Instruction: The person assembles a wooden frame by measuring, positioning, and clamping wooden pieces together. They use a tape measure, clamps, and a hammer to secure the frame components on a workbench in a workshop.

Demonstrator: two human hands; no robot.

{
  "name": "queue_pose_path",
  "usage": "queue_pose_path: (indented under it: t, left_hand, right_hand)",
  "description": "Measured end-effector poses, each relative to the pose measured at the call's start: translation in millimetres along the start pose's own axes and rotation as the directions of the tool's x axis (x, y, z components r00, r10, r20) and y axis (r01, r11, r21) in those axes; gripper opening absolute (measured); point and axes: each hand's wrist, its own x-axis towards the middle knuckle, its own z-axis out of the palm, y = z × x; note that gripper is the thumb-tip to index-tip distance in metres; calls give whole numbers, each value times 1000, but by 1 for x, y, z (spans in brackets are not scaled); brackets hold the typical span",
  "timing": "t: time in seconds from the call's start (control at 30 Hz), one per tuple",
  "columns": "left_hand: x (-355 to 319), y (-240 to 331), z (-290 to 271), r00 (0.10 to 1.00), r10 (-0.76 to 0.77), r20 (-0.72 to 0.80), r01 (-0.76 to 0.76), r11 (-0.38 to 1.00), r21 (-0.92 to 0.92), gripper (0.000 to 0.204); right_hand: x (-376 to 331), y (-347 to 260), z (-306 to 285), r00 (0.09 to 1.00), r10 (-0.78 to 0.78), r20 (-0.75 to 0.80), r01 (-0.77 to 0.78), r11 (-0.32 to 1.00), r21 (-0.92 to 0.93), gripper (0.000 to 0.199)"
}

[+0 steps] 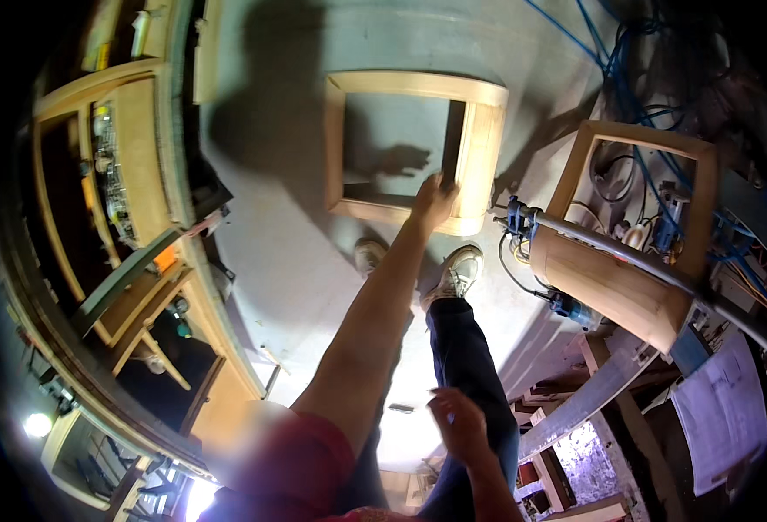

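A pale wooden frame (418, 83) with a rectangular opening and one wide rail on its right side is in front of my feet. My left hand (435, 202) reaches out to its near right corner, fingers closed round the wood where the wide rail meets the near rail. Part of that grip is hidden behind the hand. My right hand (462, 426) hangs low over my right leg, its fingers loosely bent and apart, with nothing visible in it. To the right, a second wooden frame (614, 287) of similar shape leans beside a long metal bar (627, 252).
A wooden cabinet (153, 148) with tools and small items runs along the left. Tangled blue hoses (636, 96) lie at the far right. A blue power tool (575, 309) sits under the second frame. A paper sheet (723, 413) hangs at the lower right, near timber pieces.
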Motion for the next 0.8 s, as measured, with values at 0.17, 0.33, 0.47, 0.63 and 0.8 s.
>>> queue_pose_path:
  t: [0.17, 0.33, 0.47, 0.63, 0.8]
  left_hand:
    - [61, -2, 59, 989, -146, 27, 148, 946, -290, 63]
    - [-19, 41, 6, 999, -37, -16, 23, 841, -541, 53]
    - [-127, 141, -69, 992, -111, 56, 123, 945, -303, 62]
    - [-278, 294, -144, 984, -158, 81, 147, 980, 133, 65]
    - [-411, 414, -198, 992, 65, 107, -85, 978, 191, 50]
  right_hand:
    - [20, 4, -17, 963, 267, 19, -268, 963, 29, 16]
    - [10, 17, 0, 894, 448, 20, -436, 858, 273, 16]
    - [-2, -4, -8, 928, 289, -236, -195, 916, 351, 26]
    - [-14, -115, -96, 859, 312, -407, 27, 765, 644, 48]
    - [-39, -243, -125, 980, 13, -198, 169, 474, 864, 72]
